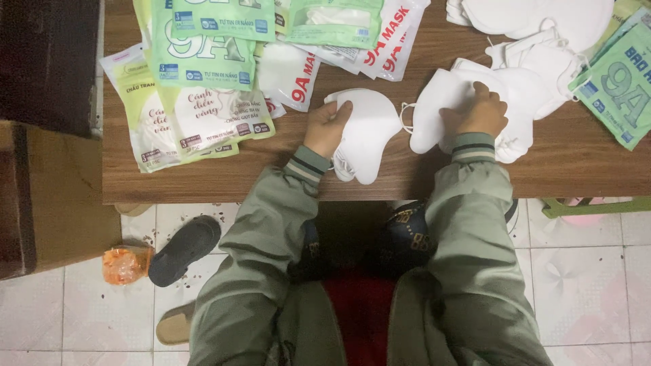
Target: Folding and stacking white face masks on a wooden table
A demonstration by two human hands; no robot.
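A folded white mask (368, 132) is held by the left hand (328, 127), with the fingers closed around its left edge and the thumb on top; the mask lies near the table's front edge, at the centre of the view, with its ear loops bunched below the wrist. The right hand (483, 112) is laid flat, fingers loosely curled, on a pile of white masks (453, 102) at 3 o'clock from the held mask; the top mask is pressed down rather than pinched, and whether anything is gripped cannot be told. More loose white masks (542, 20) are spread at 1 o'clock, up to the far edge. Packed masks in green and white pouches (203, 74) are fanned out at 10 to 11 o'clock, and red-and-white pouches (386, 41) lie at 12 o'clock. A further green pouch (618, 85) sits at 3 o'clock, by the right edge. Everything rests on a brown wooden table (576, 163). Both arms are covered by grey-green jacket sleeves with striped cuffs. Below the table a pale tiled floor (590, 291) is seen, with a dark slipper (183, 249), a tan slipper (175, 325) and an orange wrapper (123, 264) at 8 o'clock, beside a dark wooden cabinet (47, 169).
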